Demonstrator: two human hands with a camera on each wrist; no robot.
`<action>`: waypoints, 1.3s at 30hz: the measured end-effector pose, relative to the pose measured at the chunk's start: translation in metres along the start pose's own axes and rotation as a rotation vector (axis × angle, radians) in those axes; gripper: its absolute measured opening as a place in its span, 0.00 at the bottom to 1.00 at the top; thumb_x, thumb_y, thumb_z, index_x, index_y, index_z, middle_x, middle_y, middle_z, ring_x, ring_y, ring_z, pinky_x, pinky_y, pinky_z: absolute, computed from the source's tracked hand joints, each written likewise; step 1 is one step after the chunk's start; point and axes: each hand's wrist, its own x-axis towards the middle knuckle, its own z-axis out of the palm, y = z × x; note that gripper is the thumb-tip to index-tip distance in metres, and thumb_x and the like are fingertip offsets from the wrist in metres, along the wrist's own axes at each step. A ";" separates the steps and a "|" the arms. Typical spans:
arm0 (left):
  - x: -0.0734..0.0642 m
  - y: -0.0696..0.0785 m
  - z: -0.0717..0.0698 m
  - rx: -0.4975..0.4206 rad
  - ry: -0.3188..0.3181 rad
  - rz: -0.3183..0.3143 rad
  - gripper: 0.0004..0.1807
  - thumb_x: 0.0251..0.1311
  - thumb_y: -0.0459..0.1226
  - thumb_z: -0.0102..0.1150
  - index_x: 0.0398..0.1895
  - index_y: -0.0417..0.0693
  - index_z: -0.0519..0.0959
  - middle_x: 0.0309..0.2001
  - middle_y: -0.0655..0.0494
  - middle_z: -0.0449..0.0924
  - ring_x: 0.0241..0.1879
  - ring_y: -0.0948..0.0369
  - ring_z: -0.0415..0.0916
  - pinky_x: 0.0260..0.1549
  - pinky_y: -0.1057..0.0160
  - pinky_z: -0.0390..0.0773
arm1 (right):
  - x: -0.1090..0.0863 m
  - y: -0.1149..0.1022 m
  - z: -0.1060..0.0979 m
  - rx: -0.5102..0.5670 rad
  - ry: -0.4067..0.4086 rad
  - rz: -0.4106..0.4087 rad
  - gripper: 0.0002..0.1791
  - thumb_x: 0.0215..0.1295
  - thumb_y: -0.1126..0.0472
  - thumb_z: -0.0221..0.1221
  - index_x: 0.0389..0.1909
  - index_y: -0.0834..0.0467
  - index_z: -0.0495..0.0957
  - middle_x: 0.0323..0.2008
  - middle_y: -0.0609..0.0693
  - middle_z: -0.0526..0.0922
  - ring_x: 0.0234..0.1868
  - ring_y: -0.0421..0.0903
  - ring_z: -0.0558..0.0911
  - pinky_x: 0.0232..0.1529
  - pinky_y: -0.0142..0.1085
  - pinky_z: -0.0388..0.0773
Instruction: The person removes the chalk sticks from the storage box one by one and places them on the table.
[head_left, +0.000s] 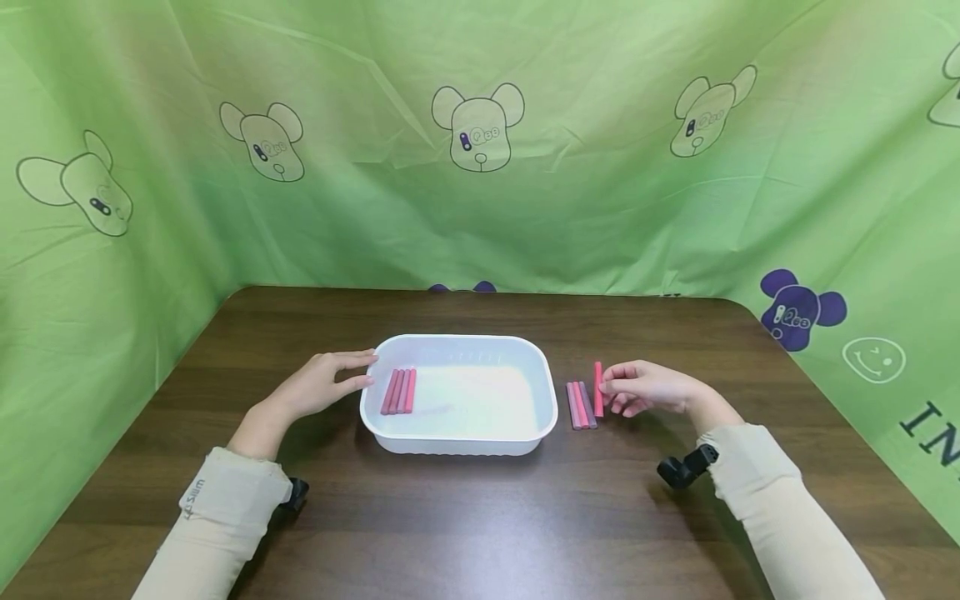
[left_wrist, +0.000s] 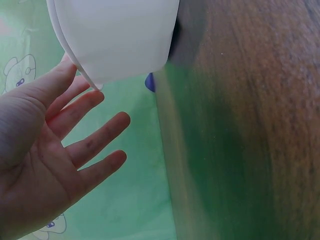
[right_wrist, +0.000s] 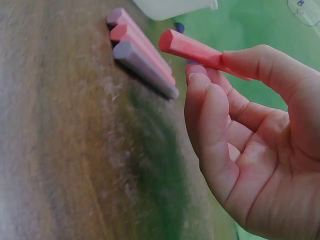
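Observation:
My right hand (head_left: pixel 651 388) pinches a coral-red chalk-like stick (head_left: pixel 598 389) between thumb and fingertips. In the right wrist view this stick (right_wrist: pixel 192 50) has a flat, many-sided end and is held above the table. Just left of it, three similar sticks (head_left: pixel 581 406) lie side by side on the table, one pink between two purplish ones. With fingers fairly straight, my left hand (head_left: pixel 311 387) touches the left rim of a white plastic tray (head_left: pixel 457 445). Its thumb and forefinger meet the rim in the left wrist view. Inside the tray's left part, several pink and mauve sticks (head_left: pixel 398 392) form a row.
The brown wooden table (head_left: pixel 450 517) carries the tray near its middle. A green curtain (head_left: pixel 360 217) with cartoon bear heads hangs behind and at both sides. Small black devices sit at the left wrist (head_left: pixel 296 495) and right wrist (head_left: pixel 686 468).

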 end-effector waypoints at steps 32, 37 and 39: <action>0.000 -0.001 0.001 -0.001 0.002 -0.005 0.25 0.62 0.40 0.56 0.61 0.38 0.71 0.63 0.42 0.70 0.65 0.44 0.64 0.63 0.44 0.65 | 0.007 0.011 0.006 -0.098 0.015 0.074 0.13 0.64 0.57 0.55 0.39 0.65 0.76 0.25 0.43 0.80 0.22 0.33 0.76 0.23 0.23 0.75; 0.001 -0.001 0.001 0.000 0.006 0.002 0.25 0.62 0.40 0.56 0.61 0.38 0.71 0.63 0.42 0.69 0.65 0.44 0.64 0.63 0.44 0.64 | 0.006 0.011 0.006 -0.097 0.023 0.087 0.11 0.64 0.59 0.55 0.37 0.64 0.76 0.24 0.43 0.80 0.21 0.32 0.75 0.22 0.23 0.75; 0.001 -0.001 0.001 0.001 0.008 0.003 0.25 0.62 0.40 0.56 0.60 0.37 0.71 0.63 0.41 0.69 0.65 0.44 0.64 0.63 0.43 0.65 | 0.006 0.011 0.006 -0.095 0.025 0.092 0.11 0.64 0.59 0.54 0.37 0.65 0.77 0.23 0.43 0.80 0.21 0.32 0.76 0.22 0.22 0.75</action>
